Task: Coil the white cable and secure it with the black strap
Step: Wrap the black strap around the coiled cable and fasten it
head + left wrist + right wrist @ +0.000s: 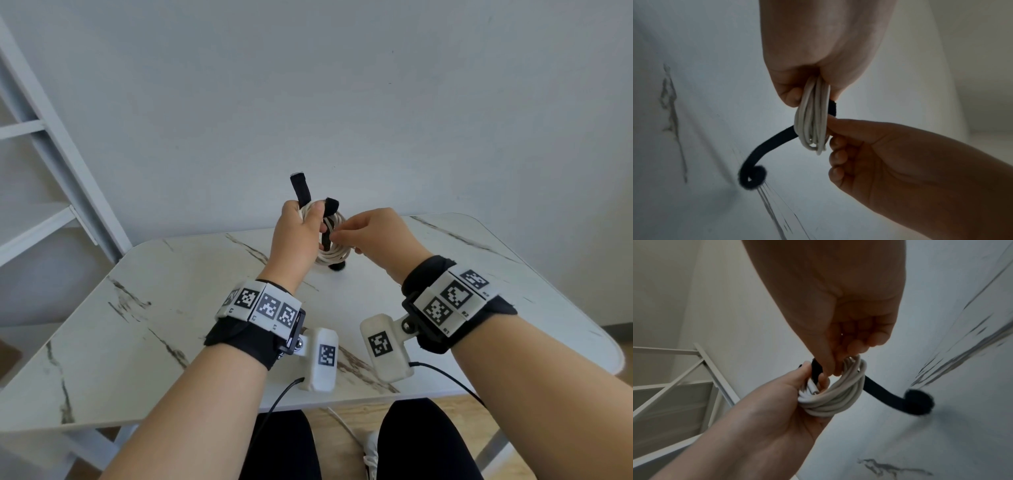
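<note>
The white cable is wound into a small coil, held upright above the marble table. My left hand grips the coil's left side, thumb on top. The black strap runs through the coil; one end sticks up past my left hand, and a short fold shows beside the thumb. Its long tail hangs down, and its curled tip touches the table. My right hand pinches the strap at the coil with thumb and forefinger, other fingers curled. In the left wrist view the coil hangs from my left hand.
A white shelf frame stands at the left beside the table. A plain wall rises just behind the table's far edge. Thin black leads trail from the wrist cameras over the front edge, above my legs and a white shoe.
</note>
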Demonstrator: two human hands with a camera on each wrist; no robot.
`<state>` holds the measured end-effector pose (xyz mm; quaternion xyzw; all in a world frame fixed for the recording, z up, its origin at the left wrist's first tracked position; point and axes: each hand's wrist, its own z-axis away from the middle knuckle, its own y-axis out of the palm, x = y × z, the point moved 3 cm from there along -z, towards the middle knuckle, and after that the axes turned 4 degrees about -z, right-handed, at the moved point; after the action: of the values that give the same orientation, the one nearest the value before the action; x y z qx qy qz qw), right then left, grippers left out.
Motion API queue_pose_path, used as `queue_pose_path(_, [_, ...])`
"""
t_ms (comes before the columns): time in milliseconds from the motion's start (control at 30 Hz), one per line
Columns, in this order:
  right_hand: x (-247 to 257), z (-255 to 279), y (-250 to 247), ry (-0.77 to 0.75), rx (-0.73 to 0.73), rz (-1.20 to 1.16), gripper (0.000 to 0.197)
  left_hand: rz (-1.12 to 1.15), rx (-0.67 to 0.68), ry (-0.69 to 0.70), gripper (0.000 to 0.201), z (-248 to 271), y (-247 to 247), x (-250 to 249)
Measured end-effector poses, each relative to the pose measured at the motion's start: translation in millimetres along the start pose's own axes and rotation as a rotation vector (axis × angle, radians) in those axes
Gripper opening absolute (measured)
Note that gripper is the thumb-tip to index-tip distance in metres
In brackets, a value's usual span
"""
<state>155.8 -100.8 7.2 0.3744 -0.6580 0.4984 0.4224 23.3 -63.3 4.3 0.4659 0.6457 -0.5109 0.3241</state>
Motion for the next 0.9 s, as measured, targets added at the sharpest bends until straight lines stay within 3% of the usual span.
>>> queue_pose_path(300, [-3.9,-5.8,-12.3,-0.051,-0.163,-0.1,0.005,-0.035,0.015,0.007,0.032,-0.8,-4.4,-2.8])
queue_pose_path(367, [-8.4,-10.3,-15.6,-0.022,-0.184,-0.114,0.018,-0.036,0.036,0.007,0.032,-0.2,-4.7,-2.1])
queue_pose_path(467, [-12.7,-14.4,-15.3,0.046,-0.073,-0.164,0.038,-0.002,0.077,0.001,0.031,1.0,-4.4,-1.8])
queue_pose_path(567, [-11.4,-10.9,-11.2,0.075,0.034,-0.234,0.037,0.048,0.11,-0.006,0.03,2.0,-3.9,-3.9])
queue_pose_path(900, [-11.2,-6.2,-12.0,0.192,0.095,-0.679,0.032,0.123,0.138,-0.041,0.032,0.7,-1.8,-2.2])
